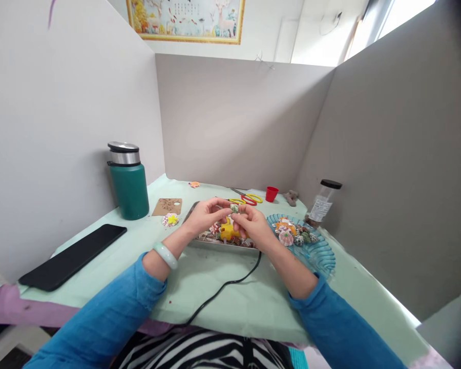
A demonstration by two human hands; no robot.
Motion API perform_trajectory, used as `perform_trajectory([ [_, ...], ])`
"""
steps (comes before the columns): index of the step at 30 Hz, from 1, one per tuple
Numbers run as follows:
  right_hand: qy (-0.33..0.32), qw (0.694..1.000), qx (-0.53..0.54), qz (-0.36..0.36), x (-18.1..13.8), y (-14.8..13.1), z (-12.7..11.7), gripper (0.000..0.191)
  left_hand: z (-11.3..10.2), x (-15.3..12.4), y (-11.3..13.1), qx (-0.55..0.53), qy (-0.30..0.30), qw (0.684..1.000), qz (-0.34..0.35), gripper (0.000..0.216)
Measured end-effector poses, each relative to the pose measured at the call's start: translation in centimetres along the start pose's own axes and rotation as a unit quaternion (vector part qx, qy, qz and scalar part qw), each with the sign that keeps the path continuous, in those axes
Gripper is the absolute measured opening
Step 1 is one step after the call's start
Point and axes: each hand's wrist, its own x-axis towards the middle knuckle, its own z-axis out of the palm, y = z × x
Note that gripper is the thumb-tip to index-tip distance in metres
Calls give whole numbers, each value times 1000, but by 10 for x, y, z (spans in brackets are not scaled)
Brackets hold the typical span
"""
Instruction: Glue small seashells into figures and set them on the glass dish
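Note:
My left hand (209,215) and my right hand (253,223) meet over a metal tray (218,245), fingertips pinched together. Between them is a small green-and-white shell (234,208), with its underside hidden by the fingers. Below my hands, a yellow object (229,230) lies in the tray among small shells; its shape is partly covered. On the right, a scalloped blue plate (325,259) bears several shells (300,238), with pink, orange and speckled ones among them.
A green bottle (129,189) and a black phone-like slab (75,256) stand and lie at left. Scissors (249,199), a red cup (271,193) and a clear jar (322,202) are toward the back. A black cord (223,288) crosses the table front. Grey partitions (234,123) enclose it.

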Motion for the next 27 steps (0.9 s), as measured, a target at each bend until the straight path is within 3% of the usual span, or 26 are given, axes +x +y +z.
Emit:
perform_trajectory([
  [2, 43, 991, -115, -45, -2, 1, 2, 27, 1, 0, 0, -4, -16, 1000, -19, 41],
  [5, 76, 939, -307, -135, -5, 3, 4, 18, 2, -1, 0, -22, -30, 999, -25, 42],
  [8, 77, 901, -392, -168, -7, 4, 6, 21, 3, 0, 0, -56, -26, 998, -17, 41],
  [15, 63, 892, -414, -169, -7, 4, 5, 32, 0, 4, -8, -86, -9, 996, 9, 37],
  [21, 26, 916, -373, -146, -7, 2, 5, 30, 1, 4, -14, -32, 2, 999, 23, 35],
  [27, 18, 911, -384, -149, -7, -2, 8, 35, 1, 4, -10, -8, 8, 999, 36, 33],
])
